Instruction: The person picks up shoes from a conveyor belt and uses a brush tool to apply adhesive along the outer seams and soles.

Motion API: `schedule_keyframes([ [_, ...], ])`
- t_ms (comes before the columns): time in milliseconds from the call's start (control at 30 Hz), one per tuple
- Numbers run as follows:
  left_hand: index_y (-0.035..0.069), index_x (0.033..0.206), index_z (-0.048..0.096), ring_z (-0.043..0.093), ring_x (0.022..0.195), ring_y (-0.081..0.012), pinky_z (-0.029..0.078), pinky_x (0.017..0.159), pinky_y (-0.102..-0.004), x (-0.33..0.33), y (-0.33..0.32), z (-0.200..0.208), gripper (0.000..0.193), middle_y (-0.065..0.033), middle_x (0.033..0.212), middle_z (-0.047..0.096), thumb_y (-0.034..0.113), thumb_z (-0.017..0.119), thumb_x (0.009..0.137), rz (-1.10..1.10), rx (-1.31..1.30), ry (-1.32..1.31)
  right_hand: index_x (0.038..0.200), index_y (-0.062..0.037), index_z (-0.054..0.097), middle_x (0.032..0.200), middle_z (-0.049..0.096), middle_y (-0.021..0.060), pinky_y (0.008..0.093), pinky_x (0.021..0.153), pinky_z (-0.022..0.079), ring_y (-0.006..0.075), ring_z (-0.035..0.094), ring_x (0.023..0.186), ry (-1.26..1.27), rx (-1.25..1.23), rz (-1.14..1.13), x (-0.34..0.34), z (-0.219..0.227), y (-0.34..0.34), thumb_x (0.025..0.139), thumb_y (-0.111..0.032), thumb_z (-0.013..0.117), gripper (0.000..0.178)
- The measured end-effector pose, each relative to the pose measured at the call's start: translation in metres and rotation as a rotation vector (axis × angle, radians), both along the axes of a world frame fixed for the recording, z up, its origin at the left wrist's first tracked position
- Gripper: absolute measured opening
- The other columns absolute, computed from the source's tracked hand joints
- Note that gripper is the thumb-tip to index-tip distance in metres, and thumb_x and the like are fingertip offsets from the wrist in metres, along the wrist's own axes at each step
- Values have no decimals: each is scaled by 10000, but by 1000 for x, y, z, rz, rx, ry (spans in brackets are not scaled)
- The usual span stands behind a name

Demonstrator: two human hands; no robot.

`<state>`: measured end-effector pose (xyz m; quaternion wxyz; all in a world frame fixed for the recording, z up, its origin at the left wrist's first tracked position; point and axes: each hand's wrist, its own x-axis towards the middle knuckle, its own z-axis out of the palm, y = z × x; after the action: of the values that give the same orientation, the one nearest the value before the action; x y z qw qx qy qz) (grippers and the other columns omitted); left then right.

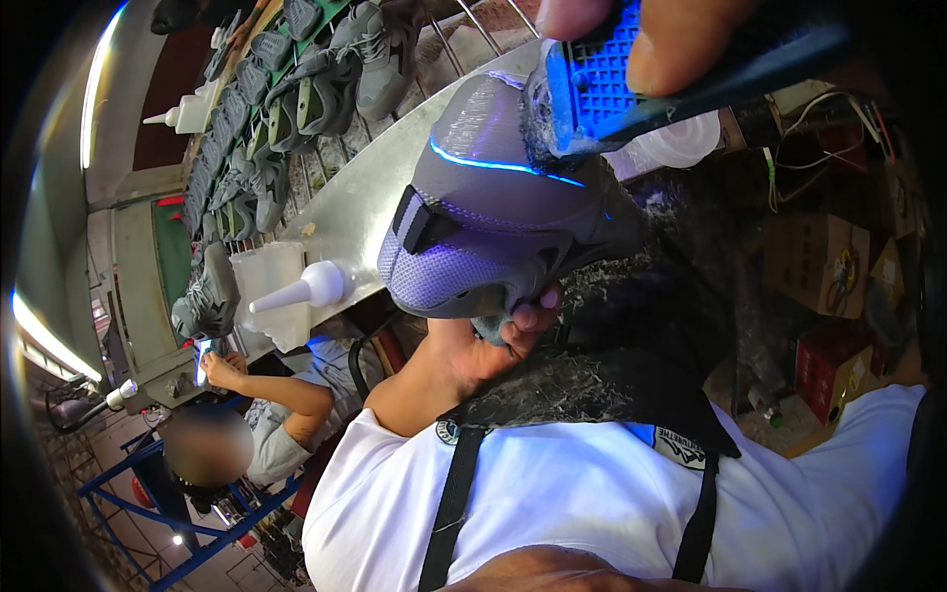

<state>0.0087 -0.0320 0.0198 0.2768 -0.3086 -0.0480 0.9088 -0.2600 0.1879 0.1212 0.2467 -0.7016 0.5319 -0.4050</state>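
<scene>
My left hand grips a grey shoe from below, its fingers curled round the underside at the near end. The shoe has mesh panels and a black pull tab. A bright blue line of light crosses its surface. At the top, my right hand pinches a brush with a blue, grid-textured block and a dark handle. The brush's dark, fuzzy edge touches the shoe beside the blue line. Part of the right hand is cut off by the frame.
A metal table borders a wire rack with several grey shoes. A white nozzle bottle lies by a translucent plastic tray. At left, another person's hand is beside a grey shoe. Cardboard boxes stand at right.
</scene>
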Motion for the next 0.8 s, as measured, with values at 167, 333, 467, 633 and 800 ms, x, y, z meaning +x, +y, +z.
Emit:
schedule_keyframes([
  [167,-55,1451,376,603,651,-217,532,471,-270,5,10,-10,640,-253,1011,525,420,484,1037,-7,152,67,1032,85,744,1118,699,315,377,930,555,368,716,1050,-46,-15,-6,1,-5,2,834,20,755,209],
  [333,-14,1438,398,639,682,-228,564,488,-267,4,17,-20,607,-250,1019,544,430,491,1035,-22,295,109,1026,92,749,1120,699,324,374,936,553,374,716,1055,-93,-9,-14,5,-1,14,826,46,756,205],
  [467,57,1397,449,647,721,-234,546,512,-285,4,16,-30,606,-249,1060,565,518,498,1007,-34,395,137,1021,98,753,1122,698,332,372,942,551,379,717,1059,-141,-39,-29,11,5,16,820,68,756,203],
  [633,35,1384,453,642,683,-218,535,479,-275,3,16,-33,603,-240,1035,569,505,498,1009,-16,397,151,1014,105,757,1123,697,341,370,948,549,385,717,1064,-210,-89,-52,3,-7,25,813,95,757,202],
  [800,-6,1360,459,628,645,-207,506,427,-257,-5,14,-33,604,-231,1006,573,487,497,1015,-48,373,194,1045,49,759,1159,692,308,369,943,554,361,713,1069,-271,-29,-203,14,-14,44,855,52,729,193],
])
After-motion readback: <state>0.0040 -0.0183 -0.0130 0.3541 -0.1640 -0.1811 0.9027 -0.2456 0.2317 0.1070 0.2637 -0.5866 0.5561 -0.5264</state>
